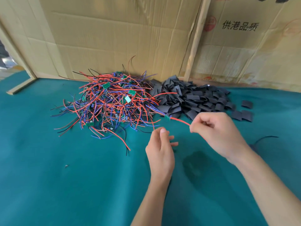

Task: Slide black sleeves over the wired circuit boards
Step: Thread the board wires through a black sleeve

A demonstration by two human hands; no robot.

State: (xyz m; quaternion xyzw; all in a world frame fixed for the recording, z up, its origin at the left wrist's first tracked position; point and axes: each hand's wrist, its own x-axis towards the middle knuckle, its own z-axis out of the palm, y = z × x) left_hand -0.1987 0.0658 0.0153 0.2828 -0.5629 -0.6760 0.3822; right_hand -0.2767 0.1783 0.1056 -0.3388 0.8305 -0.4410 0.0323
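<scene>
Right hand (216, 132) pinching a red wire (180, 121), small board (167, 117) dangling just off the tangled pile (110, 103) | left hand (160, 144) loosely curled, holding nothing | sleeves (192, 98) heaped far right | I'd say the risk is the trailing wires snagging the pile.

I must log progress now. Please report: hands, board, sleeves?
Right hand pinches red wire of one board, pulled from the wire pile. Left hand open, empty. No sleeve on yet; sleeve pile behind. Nothing blocking.
</scene>
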